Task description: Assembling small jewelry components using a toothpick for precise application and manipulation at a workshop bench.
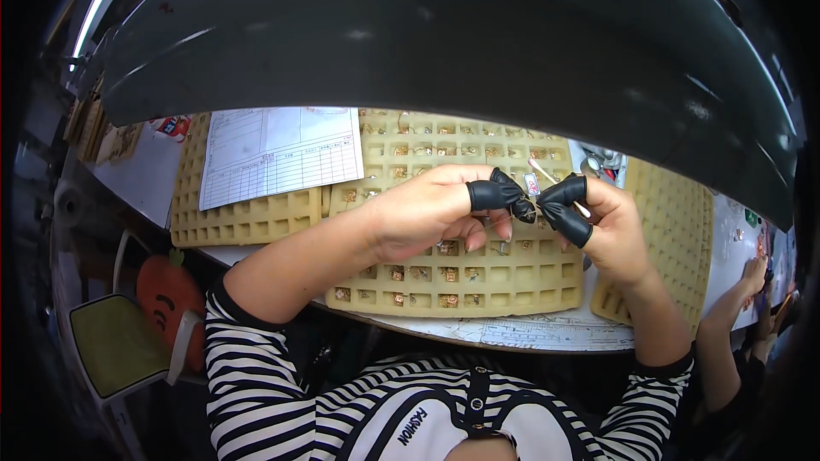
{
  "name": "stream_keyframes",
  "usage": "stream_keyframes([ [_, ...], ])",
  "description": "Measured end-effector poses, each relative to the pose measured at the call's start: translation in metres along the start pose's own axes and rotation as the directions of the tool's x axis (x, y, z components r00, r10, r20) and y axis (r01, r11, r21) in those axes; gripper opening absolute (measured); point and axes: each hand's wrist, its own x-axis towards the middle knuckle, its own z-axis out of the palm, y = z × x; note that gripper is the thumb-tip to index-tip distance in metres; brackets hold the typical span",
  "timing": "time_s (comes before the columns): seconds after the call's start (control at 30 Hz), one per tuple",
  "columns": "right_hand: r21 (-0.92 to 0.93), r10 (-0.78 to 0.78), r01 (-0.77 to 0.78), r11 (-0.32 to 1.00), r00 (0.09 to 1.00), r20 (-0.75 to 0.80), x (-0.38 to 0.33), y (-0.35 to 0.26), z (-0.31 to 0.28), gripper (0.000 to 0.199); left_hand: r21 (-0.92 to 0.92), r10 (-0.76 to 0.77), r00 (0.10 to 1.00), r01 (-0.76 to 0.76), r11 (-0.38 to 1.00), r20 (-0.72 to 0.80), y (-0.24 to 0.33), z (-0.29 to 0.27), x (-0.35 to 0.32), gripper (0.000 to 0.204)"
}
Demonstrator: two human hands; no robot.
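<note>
Where the narrow, black-capped pinches of the left hand (418, 209) and right hand (617, 230) are meeting, a small tag (532, 184) is being held; by which one cannot be told. A cotton swab (543, 170) is being clasped in the right. If the smooth caps slipped, the tag could be lost into the tray (547, 300) below. Both wrists are being angled inward, the elbows spread.

Black rubbery finger cots (494, 195); small rectangular white tag (532, 184), red-marked; pale-yellow gridded tray (457, 313); black-and-white striped fabric sleeve (248, 358).
</note>
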Motion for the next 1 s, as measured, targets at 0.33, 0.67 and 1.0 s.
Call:
stream_keyframes([
  [0.33,-0.107,-0.1,0.106,0.989,0.993,0.064,-0.001,-0.005,0.003,0.018,0.228,0.058,0.998,-0.056,0.972,-0.006,0.005,0.008,-0.002,0.016],
  [0.67,0.041,-0.061,0.059,0.997,0.997,0.046,-0.007,-0.007,-0.002,0.012,0.752,0.562,0.818,-0.294,0.589,-0.121,-0.006,0.007,0.002,0.011],
  [1.0,0.228,-0.081,0.091,0.969,0.995,-0.056,-0.005,0.002,-0.01,0.015,0.539,0.315,0.937,-0.189,0.821,-0.151,0.001,0.009,-0.001,0.009],
])
